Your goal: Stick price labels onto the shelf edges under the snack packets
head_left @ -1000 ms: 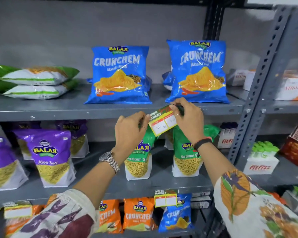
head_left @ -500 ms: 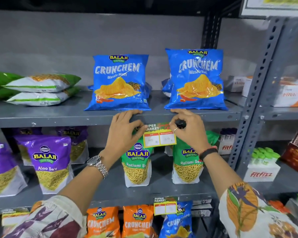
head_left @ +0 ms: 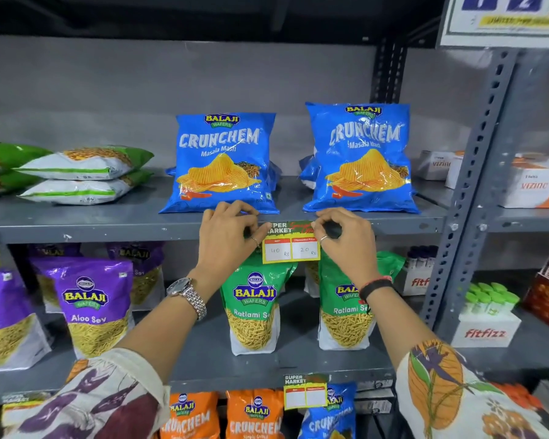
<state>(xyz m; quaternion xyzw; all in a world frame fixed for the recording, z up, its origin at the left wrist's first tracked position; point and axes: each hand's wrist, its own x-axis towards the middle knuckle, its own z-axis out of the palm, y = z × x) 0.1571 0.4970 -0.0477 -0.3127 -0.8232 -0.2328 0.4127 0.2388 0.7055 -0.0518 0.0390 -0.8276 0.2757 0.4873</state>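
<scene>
Nearest, lowest shelf: orange packets are standing in a row, with a blank label already hanging from the edge above them.

Next, middle shelf: green Ratlami Sev pouches are standing upright at centre, purple Aloo Sev pouches to the left, all facing out so the names read.

At the upper shelf edge: the left hand and right hand are pressing a price label against it. Fingers of both are curled narrow, tips pinching and flattening the label's top corners, one hand at each side, likely so that it is sitting level. The label is touching the edge by its green header; the yellow lower part, with two handwritten price boxes, is hanging free below, over the green pouches. The right hand is also tucking a small dark object into its palm; what it is, I cannot tell.

On the upper shelf: two blue Crunchem bags are leaning upright, the label lying below the gap between them. Green-and-white packets are lying stacked flat to the left.

Farthest right, neighbouring rack: a white Fitfizz box is holding green-capped bottles; Vizinc cartons are sitting above.

Judgement: sticking is under way; a firm rub along the header seems the remaining need.
</scene>
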